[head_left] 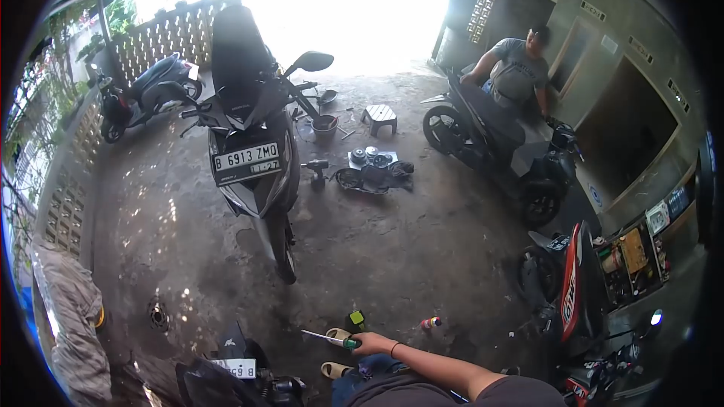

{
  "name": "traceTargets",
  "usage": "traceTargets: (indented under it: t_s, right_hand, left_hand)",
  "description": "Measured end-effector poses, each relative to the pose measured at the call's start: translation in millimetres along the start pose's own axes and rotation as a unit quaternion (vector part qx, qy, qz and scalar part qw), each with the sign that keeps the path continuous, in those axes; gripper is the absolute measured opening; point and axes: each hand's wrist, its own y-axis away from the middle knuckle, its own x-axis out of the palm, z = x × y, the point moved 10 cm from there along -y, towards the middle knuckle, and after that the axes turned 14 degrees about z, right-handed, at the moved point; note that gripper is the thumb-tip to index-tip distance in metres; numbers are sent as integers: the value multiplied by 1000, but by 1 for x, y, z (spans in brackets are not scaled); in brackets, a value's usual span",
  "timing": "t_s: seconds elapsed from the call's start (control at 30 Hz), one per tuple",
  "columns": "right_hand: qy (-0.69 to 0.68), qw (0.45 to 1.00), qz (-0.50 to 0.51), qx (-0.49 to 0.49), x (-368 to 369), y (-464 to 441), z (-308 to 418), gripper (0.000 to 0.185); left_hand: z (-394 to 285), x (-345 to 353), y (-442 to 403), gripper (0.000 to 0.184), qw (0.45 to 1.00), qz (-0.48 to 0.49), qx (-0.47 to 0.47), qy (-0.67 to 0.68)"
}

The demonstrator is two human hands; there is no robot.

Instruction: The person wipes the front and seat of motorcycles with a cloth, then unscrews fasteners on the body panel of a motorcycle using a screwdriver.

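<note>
My right hand reaches in from the lower right, fingers wrapped round a screwdriver with a green handle. The screwdriver's long shaft points left, over my sandals. My left hand does not show. Just beyond the right hand, a small black and yellow-green object lies on the floor; its kind is unclear. Farther right stands a small red and yellow bottle or can. A dark scooter with a white number plate is parked ahead, facing me.
Beside the scooter are a power drill, a bucket, a low stool and removed black parts. A person stands behind another scooter. More motorbikes stand at right, left and lower left. A cover hangs at left.
</note>
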Motion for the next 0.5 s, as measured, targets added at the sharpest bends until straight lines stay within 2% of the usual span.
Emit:
traceTargets:
  t_s: [0.03, 0.1, 0.2, 0.33, 0.43, 0.5]
  right_hand:
    - [4, 1000, 10, 1, 1, 1, 5, 57]
    - [10, 1000, 17, 1, 4, -4, 8, 58]
    - [20, 999, 25, -1, 8, -9, 19, 57]
    - [48, 998, 21, -20, 10, -16, 35, 55]
    - [64, 997, 36, -15, 9, -12, 55, 54]
    - [72, 996, 55, -20, 17, -18, 68, 53]
  left_hand:
    - [-4, -1, 12, 106, 1000, 17, 7, 13]
    - [-58, -40, 86, 108, 998, 47, 19, 41]
    - [-40, -28, 57, 109, 999, 14, 27, -7]
    - [-41, -27, 55, 111, 999, 31, 31, -28]
    - [-59, -46, 87, 90, 998, -16, 1, 55]
    - [-47, -32, 67, 101, 1000, 1, 17, 20]
